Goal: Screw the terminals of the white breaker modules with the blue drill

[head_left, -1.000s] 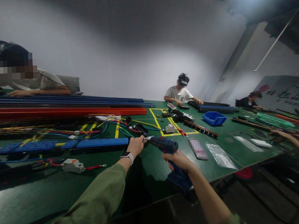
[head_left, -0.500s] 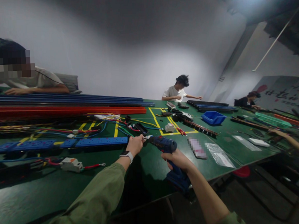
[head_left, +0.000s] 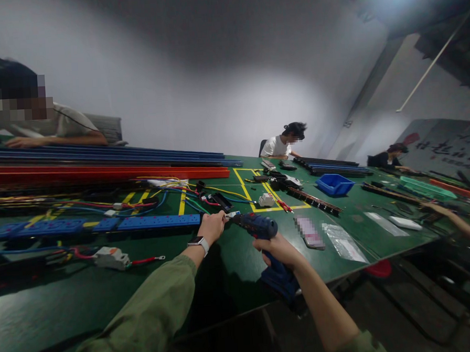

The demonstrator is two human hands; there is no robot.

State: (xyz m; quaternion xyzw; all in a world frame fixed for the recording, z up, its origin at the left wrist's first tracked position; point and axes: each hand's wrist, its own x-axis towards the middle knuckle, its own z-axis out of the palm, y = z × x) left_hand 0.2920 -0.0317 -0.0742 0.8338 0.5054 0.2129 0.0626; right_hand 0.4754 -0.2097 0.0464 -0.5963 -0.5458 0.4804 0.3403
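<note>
My right hand (head_left: 281, 251) is wrapped round the handle of a dark blue cordless drill (head_left: 261, 226). The drill lies level, its bit pointing left at my left hand (head_left: 213, 227), which wears a watch on the wrist. The left fingers are closed at the right end of a long blue socket strip (head_left: 158, 222). A small whitish part (head_left: 232, 214) shows between those fingertips and the drill's tip. What exactly the left fingers grip is hidden. Just beyond them lies a black module (head_left: 221, 202) with coloured wires.
On the green table (head_left: 154, 285), a white breaker (head_left: 111, 257) with a red lead lies at left, another breaker (head_left: 266, 199) ahead. Red rails (head_left: 101, 174) and blue rails run behind. A blue bin (head_left: 333, 184), a phone (head_left: 309, 232) and a plastic bag (head_left: 344, 243) lie right. Several co-workers sit around.
The co-worker at the far side has shifted right, with head lowered and an arm drawn in. My hands and the drill stay almost where they were.
</note>
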